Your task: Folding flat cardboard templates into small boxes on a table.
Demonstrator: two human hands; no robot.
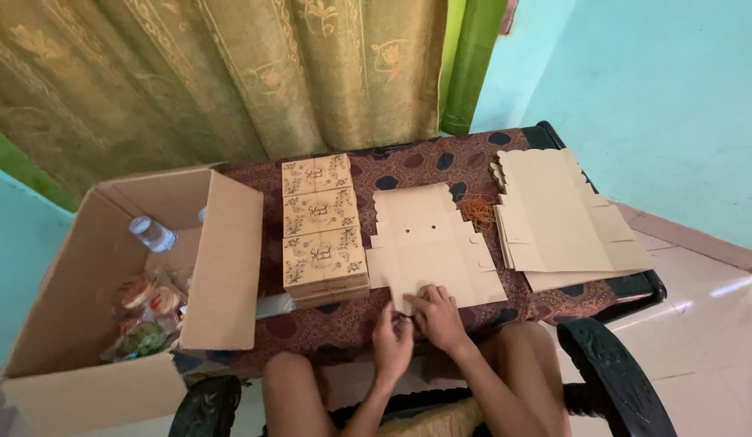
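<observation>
A flat, unfolded tan cardboard box blank lies on the patterned table cloth in front of me. My right hand presses on its near edge, fingers gripping a flap. My left hand sits just left of it, pinching the same near flap from below. To the left, three folded printed boxes stand in a row, with more stacked under them.
A stack of flat box blanks lies at the right. Orange rubber bands sit between the blanks. A large open carton at left holds a plastic bottle and wrapped snacks. Green curtain behind, dark chair arm at right.
</observation>
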